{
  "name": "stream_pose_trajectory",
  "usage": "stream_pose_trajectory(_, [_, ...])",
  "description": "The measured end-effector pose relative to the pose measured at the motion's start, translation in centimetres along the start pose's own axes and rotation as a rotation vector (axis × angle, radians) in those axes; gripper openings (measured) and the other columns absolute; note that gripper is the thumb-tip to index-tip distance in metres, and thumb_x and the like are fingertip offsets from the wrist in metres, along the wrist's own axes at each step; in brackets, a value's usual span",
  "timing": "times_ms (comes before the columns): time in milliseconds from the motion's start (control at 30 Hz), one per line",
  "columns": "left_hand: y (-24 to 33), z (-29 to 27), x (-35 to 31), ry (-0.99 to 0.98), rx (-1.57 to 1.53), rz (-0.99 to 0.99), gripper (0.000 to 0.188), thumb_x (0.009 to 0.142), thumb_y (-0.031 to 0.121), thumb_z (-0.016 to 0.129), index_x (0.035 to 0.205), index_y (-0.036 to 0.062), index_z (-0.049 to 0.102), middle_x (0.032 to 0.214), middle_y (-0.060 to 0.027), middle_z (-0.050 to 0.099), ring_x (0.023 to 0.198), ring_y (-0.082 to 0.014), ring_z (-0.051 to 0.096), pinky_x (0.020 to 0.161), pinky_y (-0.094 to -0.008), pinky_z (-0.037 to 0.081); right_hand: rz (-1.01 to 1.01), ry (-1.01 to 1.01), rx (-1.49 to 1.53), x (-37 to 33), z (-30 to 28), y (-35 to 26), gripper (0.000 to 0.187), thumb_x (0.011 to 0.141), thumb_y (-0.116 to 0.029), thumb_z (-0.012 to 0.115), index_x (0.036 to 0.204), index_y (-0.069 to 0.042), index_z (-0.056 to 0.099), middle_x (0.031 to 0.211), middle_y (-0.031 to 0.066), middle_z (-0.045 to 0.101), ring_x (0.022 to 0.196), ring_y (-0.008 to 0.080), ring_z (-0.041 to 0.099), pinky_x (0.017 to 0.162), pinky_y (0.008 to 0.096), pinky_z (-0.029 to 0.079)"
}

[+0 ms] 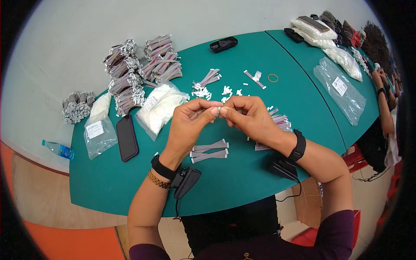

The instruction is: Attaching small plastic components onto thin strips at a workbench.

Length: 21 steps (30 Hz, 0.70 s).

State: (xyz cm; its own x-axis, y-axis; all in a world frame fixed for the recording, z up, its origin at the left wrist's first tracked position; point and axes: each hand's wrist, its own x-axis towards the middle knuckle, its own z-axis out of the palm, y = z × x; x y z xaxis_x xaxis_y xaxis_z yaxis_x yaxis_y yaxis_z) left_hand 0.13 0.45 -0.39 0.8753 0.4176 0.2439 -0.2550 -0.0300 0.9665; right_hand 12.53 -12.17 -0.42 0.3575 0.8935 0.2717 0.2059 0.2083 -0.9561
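Small pale piece (219, 110) sits between my fingertips, above the table, out in front of me. Too covered by thumbs and fingers to make out its shape or what joins it.

Left hand (189, 120): closed, thumb and index pinching the piece from its side. Right hand (250, 116): closed too, thumb and index meeting it from the other side, fingertips nearly touching the left's. Both wrists are off the green table (242, 182).

Handling, my judgement: hold with the pads, not the nails; one side steadies, the other does the fine turning. Press along a straight line, since a part this small would probably skew or spring away under a sideways push. Tilt a thumb back to see the contact.

Just beyond the fingers: loose white connectors (201, 93), easy to scatter with a knuckle. Nearer me, a few grey ribbon strips (211, 156) with white ends; a thicker bunch of strips (281, 123) lies partly behind my right hand. Worth lifting the wrists over these, the black module (284, 167) at my right especially, as its cord could snag.

Farther out: rubber band (268, 79), bag of white pieces (162, 106), phone (127, 138).
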Motion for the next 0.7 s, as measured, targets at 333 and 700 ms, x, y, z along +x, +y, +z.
stream_pose_trajectory(333, [-0.13, -0.45, 0.13, -0.022, 0.068, -0.060, 0.022, 0.093, 0.021, 0.047, 0.084, 0.0014, 0.054, 0.068, 0.0009, 0.048, 0.065, -0.0054, 0.043, 0.059, -0.0198, 0.037, 0.076, -0.064, 0.065, 0.39, -0.32, 0.09, 0.020, 0.087, -0.019, 0.055, 0.075, -0.004, 0.059, 0.059, -0.0031, 0.051, 0.050, 0.0014, 0.042, 0.043, 0.0172, 0.032])
stream_pose_trajectory(700, [-0.39, -0.82, 0.26, -0.120, 0.319, 0.040, 0.026, 0.093, 0.021, 0.046, 0.075, 0.0025, 0.046, 0.065, 0.0020, 0.041, 0.062, -0.0055, 0.034, 0.055, -0.0213, 0.030, 0.206, -0.143, 0.111, 0.31, -0.05, -0.34, 0.022, 0.087, -0.017, 0.055, 0.072, -0.001, 0.059, 0.059, -0.0015, 0.053, 0.051, 0.0022, 0.044, 0.045, 0.0190, 0.035])
